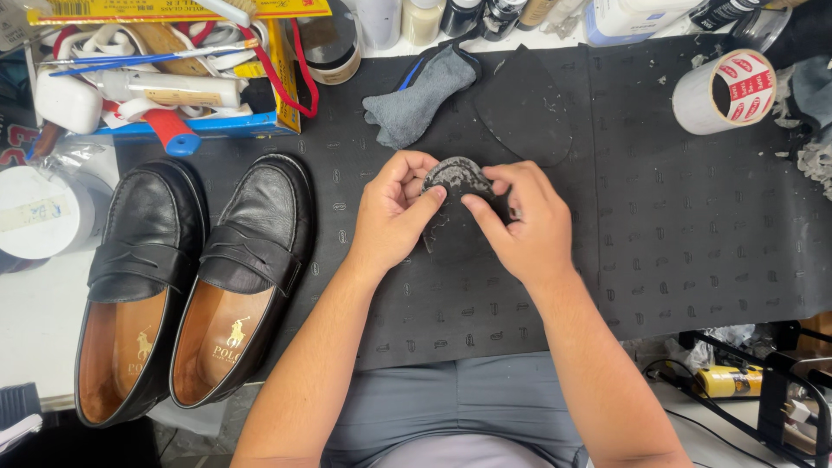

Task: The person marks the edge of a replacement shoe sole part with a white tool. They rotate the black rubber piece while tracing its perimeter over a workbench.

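Both hands (pixel 464 217) pinch dark heel piece (pixel 457 178) over mat (pixel 693 234)

I see two black loafers (pixel 186 286) at the left of the mat (pixel 693 225), a grey cloth (pixel 416 100) beyond, a tape roll (pixel 724 91) far right.

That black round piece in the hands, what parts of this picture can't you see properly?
- Black round piece, head view: its lower part is hidden behind the left hand and right hand.
- Tape roll, head view: its far side is turned away.
- Bottles, head view: cut off by the top edge.
- Left loafer, head view: toe interior is dark.
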